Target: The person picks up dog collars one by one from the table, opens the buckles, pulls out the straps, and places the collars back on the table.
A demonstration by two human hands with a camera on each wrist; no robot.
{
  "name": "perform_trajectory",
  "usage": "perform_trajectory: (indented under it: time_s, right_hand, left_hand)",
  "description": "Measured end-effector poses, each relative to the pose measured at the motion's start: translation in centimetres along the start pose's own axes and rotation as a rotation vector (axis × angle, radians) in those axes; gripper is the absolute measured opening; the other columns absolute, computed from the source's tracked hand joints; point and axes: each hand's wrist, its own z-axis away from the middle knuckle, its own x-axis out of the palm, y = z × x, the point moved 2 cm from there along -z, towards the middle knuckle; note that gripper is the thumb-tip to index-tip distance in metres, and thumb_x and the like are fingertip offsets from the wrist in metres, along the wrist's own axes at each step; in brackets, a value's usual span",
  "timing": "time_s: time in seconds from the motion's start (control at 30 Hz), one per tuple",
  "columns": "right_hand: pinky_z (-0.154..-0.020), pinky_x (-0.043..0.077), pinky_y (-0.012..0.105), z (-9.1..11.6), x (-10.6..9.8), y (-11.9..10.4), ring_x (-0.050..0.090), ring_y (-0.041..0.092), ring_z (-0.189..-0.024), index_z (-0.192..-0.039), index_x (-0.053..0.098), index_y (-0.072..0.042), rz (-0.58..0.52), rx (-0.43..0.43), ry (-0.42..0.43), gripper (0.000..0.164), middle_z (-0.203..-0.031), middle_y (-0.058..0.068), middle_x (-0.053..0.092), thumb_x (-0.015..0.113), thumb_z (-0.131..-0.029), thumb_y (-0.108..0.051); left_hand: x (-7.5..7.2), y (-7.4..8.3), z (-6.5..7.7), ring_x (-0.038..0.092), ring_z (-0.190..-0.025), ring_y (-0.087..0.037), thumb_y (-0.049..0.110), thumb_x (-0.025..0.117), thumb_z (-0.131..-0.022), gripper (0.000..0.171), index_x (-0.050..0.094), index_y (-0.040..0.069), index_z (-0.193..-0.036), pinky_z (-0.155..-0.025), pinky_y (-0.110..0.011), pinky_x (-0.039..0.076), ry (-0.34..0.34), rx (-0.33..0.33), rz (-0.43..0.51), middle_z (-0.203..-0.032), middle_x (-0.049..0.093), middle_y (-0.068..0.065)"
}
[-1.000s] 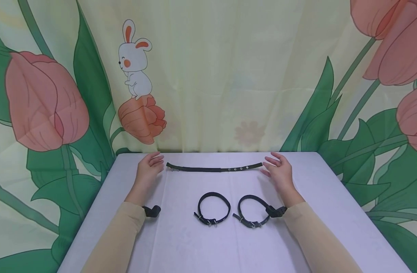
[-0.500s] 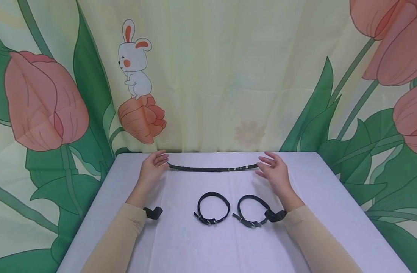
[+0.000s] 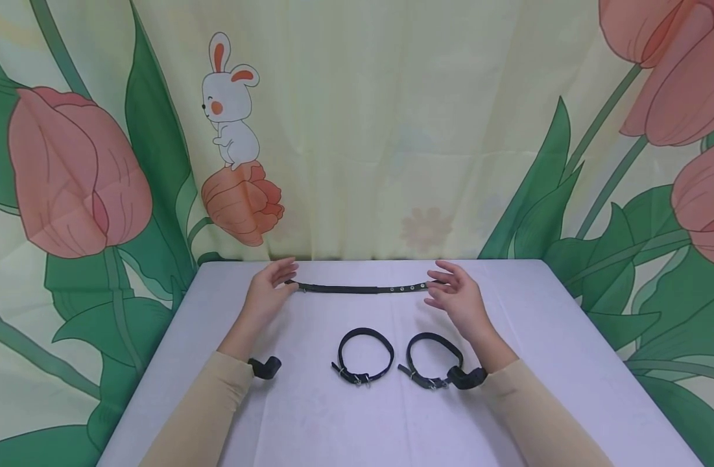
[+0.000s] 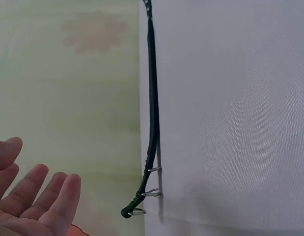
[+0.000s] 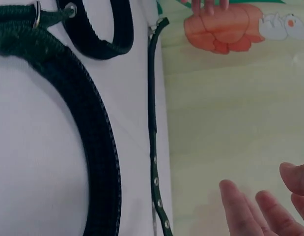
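A dark collar (image 3: 345, 289) lies stretched out, unbuckled, along the back of the table. Its metal-ringed buckle end is on the left, its eyelet holes on the right. My left hand (image 3: 269, 295) is at the buckle end, overlapping it in the head view. At the eyelet end, my right hand (image 3: 458, 299) covers the tip in that view. Both wrist views show relaxed, spread fingers with a gap between them and the strap: the left hand (image 4: 39, 201) beside the buckle end, the right hand (image 5: 264, 211) beside the eyelets. Neither hand grips anything.
Two buckled collars form rings nearer the front: a left ring collar (image 3: 365, 331) and a right ring collar (image 3: 432, 336), partly overlapped by the right wrist's camera (image 3: 466, 377). The white-covered table (image 3: 333, 428) ends at a curtain (image 3: 357, 130) printed with tulips and a rabbit.
Both hands have moved inward, the left one rightward and the right one leftward, from beside the straight collar's ends to overlapping them. The collars have not moved.
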Motion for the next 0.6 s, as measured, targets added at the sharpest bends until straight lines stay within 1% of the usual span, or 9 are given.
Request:
perform_trajectory:
  time_s: [0.13, 0.27, 0.37, 0.47, 0.6]
  right_hand:
    - [-0.090, 0.066, 0.036, 0.6, 0.6, -0.2, 0.059, 0.047, -0.142, -0.161, 0.044, -0.012, 0.034, -0.020, -0.028, 0.063, -0.154, 0.022, 0.059, 0.066, -0.103, 0.002]
    - [-0.090, 0.066, 0.035, 1.3, 1.4, -0.4, 0.059, 0.047, -0.141, -0.160, 0.046, -0.012, 0.080, -0.034, -0.063, 0.064, -0.155, 0.021, 0.059, 0.067, -0.102, 0.002]
    - [-0.090, 0.066, 0.035, 2.0, 2.1, -0.6, 0.060, 0.046, -0.139, -0.159, 0.047, -0.012, 0.114, -0.044, -0.091, 0.064, -0.154, 0.021, 0.060, 0.067, -0.100, 0.004]
    - [-0.090, 0.066, 0.035, 2.8, 2.8, -0.9, 0.062, 0.045, -0.137, -0.158, 0.049, -0.013, 0.135, -0.046, -0.114, 0.065, -0.152, 0.022, 0.061, 0.067, -0.099, 0.007]
    - [-0.091, 0.066, 0.036, 3.7, 3.6, -1.3, 0.063, 0.042, -0.137, -0.156, 0.051, -0.016, 0.159, -0.037, -0.138, 0.065, -0.152, 0.020, 0.061, 0.069, -0.098, 0.006]
  left_hand:
    - [0.5, 0.4, 0.3, 0.059, -0.146, -0.030, 0.001, 0.072, -0.100, 0.060, 0.056, 0.018, -0.155, -0.122, -0.052, 0.047, -0.020, -0.016, -0.001, -0.153, 0.065, -0.008]
    - [1.1, 0.9, 0.7, 0.058, -0.147, -0.029, 0.001, 0.072, -0.100, 0.060, 0.056, 0.019, -0.155, -0.122, -0.052, 0.047, -0.045, -0.024, -0.005, -0.154, 0.064, -0.006]
    - [1.4, 1.3, 1.1, 0.060, -0.145, -0.028, 0.001, 0.073, -0.099, 0.059, 0.058, 0.018, -0.153, -0.118, -0.050, 0.051, -0.062, -0.011, -0.006, -0.152, 0.066, -0.006]
    - [1.8, 1.9, 1.6, 0.062, -0.144, -0.030, 0.000, 0.073, -0.098, 0.059, 0.058, 0.016, -0.153, -0.116, -0.049, 0.053, -0.086, 0.016, -0.002, -0.151, 0.067, -0.008]
    - [2.4, 2.5, 2.2, 0.063, -0.143, -0.029, 0.002, 0.075, -0.098, 0.058, 0.060, 0.019, -0.152, -0.114, -0.048, 0.055, -0.114, 0.031, -0.022, -0.149, 0.068, -0.006]
